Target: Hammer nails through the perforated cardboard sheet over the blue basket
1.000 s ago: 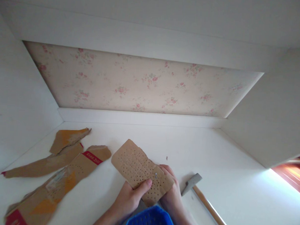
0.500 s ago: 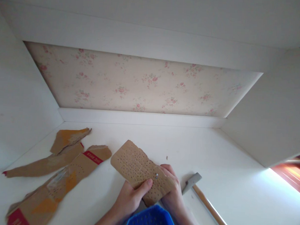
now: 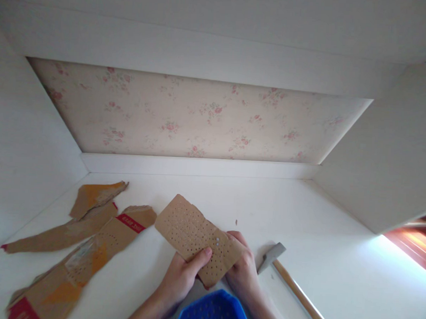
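Both hands hold up a piece of brown cardboard (image 3: 195, 234) dotted with many small punched holes. My left hand (image 3: 185, 271) grips its lower edge, thumb pressed flat on the face and fingers hidden behind. On the right side, my right hand (image 3: 243, 264) is wrapped round behind the cardboard, most of its fingers out of sight. Small shiny silvery bits (image 3: 217, 241), perhaps nail tips, show on the face near the right end. Below the cardboard, close to my body, is a blue perforated plastic basket (image 3: 213, 312).
A hammer (image 3: 292, 285) with a wooden handle lies to the right on the white surface (image 3: 274, 204). Torn cardboard pieces (image 3: 84, 262) with red and orange patches lie at the left. White panels enclose both sides, with floral wallpaper (image 3: 200, 116) behind.
The cardboard has shifted slightly up and left with both hands, its tilt a little different. Two shiny bits now show where one showed before. The hammer and loose cardboard stay put.
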The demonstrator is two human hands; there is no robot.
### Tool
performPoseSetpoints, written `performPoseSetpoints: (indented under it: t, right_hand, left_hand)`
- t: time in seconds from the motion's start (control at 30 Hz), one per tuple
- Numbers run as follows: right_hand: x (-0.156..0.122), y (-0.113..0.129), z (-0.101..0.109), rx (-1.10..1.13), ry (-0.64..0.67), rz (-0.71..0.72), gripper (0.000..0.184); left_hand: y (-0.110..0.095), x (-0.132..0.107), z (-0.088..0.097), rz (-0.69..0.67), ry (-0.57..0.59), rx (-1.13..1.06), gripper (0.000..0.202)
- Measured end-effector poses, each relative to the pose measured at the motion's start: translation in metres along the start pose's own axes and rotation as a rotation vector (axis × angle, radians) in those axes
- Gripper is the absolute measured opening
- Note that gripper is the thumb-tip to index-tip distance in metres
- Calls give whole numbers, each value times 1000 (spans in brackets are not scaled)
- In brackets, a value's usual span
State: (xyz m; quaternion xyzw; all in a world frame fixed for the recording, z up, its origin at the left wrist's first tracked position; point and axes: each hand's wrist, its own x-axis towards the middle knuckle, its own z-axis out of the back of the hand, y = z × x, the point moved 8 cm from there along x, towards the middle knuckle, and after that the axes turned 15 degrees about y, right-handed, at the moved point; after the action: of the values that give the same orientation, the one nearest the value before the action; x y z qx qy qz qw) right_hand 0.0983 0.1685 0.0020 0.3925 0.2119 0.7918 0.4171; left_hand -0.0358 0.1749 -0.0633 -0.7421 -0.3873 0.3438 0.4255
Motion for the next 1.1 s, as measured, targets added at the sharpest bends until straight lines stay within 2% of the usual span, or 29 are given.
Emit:
performPoseSetpoints:
  t: [0.43,0.63,0.77,0.93,1.1]
  right_hand:
    - [-4,6,5,-42,-28,31,28]
    - [-1,1,-3,-101,17,-4,25]
    - [-1,-4,-5,-140,20,-47,26]
    - [-3,-4,-5,-213,2,-27,26]
    - [-3,-1,-4,-296,-30,4,27]
  left_hand:
    - [-8,-1,2,-87,-14,93,50]
    - [4,4,1,7,17,-36,45]
    - [7,6,-2,1,56,-89,44]
    - [8,6,0,-9,41,-97,44]
    - [1,6,0,-33,3,-57,45]
